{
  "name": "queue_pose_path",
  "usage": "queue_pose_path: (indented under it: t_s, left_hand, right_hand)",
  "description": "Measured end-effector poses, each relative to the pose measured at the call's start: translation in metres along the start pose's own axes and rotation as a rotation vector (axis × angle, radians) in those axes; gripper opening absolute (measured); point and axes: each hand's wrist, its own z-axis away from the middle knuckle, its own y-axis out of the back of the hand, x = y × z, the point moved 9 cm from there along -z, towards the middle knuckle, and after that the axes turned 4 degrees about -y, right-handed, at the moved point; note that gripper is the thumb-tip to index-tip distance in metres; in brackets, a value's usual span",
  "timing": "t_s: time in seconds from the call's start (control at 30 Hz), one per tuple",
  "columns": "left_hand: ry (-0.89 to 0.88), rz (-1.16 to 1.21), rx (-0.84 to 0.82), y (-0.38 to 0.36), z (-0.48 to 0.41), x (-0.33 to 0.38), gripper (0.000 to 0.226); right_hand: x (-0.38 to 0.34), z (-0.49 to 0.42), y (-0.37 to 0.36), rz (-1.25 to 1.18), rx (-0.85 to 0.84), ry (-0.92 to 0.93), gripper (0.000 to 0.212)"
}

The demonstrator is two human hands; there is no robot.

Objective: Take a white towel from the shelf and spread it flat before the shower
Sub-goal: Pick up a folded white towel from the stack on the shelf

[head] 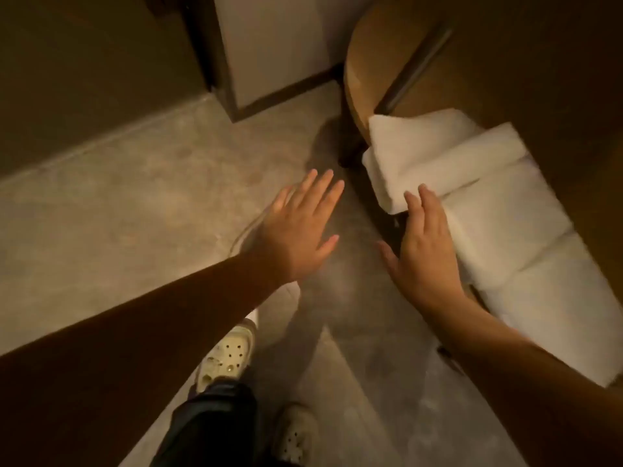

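Towels (pixel 526 264), white and folded, sit packed in the wooden shelf (pixel 539 79) on the right. One towel (pixel 438 160) lies skewed on top of the rest, with its corner poking out past the shelf edge. So the right grip (pixel 421 251) is flat, fingers straight and close together, thumb out to the side. Its fingertips touch that top towel's near edge, not pinching anything. Then the left grip (pixel 300 224) hangs well apart to the left over the floor (pixel 135 214), fingers spread, holding nothing. Pale clogs (pixel 226 358) show down below.
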Motion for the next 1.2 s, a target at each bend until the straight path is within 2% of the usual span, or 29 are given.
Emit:
queue_pose_path:
  t_s: [0.1,0.2,0.33,0.47,0.63,0.9,1.07,1.2]
  left_hand:
    - [0.01,0.052,-0.054,-0.056,-0.03,-0.004,0.078]
    - [-0.072,0.076,-0.057,-0.095,-0.063,0.004,0.081]
    - [-0.074,0.176,0.006,-0.118,-0.107,0.008,0.085]
    - [-0.09,0.264,0.083,-0.123,-0.128,0.02,0.089]
    - [-0.096,0.322,0.202,-0.111,-0.138,0.029,0.09]
    - [-0.11,0.288,0.207,-0.104,-0.134,0.031,0.094]
    - [-0.127,0.359,0.303,-0.051,-0.106,0.019,0.073]
    - [-0.174,0.37,0.322,0.016,-0.048,0.006,0.066]
  right_hand:
    - [0.025,-0.024,-0.034,0.043,0.028,0.003,0.082]
    - [0.047,-0.046,-0.06,0.081,0.033,0.026,0.082]
    - [0.054,-0.074,-0.065,0.103,0.156,0.087,0.081]
    - [0.055,-0.086,-0.062,0.154,0.277,0.114,0.064]
    - [0.059,-0.093,-0.061,0.172,0.276,0.163,0.051]
    - [0.054,-0.088,-0.041,0.062,0.279,0.217,0.04]
    - [0.019,-0.061,-0.001,-0.093,0.285,0.273,0.038]
    - [-0.017,-0.026,0.037,-0.26,0.165,0.228,0.04]
